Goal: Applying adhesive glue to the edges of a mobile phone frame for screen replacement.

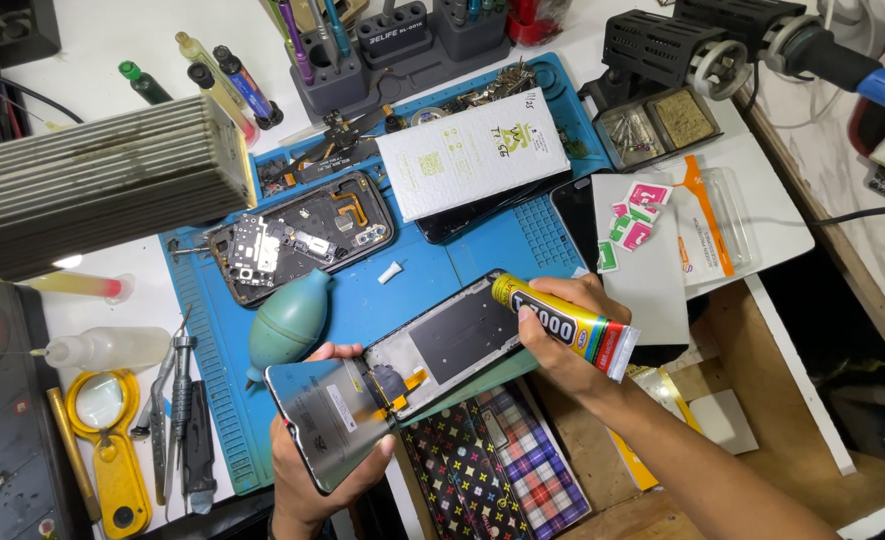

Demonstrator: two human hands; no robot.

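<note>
Head view: left hand point(312, 455) cups the lower end of a flat grey phone screen panel point(402, 365), held above the blue silicone work mat point(442, 270). Right hand point(562, 335) closes around a yellow glue tube point(562, 320), nozzle touching the panel's upper edge. Teal rubber dust blower point(287, 325) just left.

The left hand point(312, 455) was raised from the lower edge of the view, palm turned upward, its fingers curled round from beneath and the thumb laid over the near upper edge of what was held. The right hand point(562, 330) was brought in from the lower right on a bare forearm, held diagonally. Its fingers were closed in a firm grip, knuckles upward, the thumb pressed along the side. The two hands were kept near each other, not touching.
</note>
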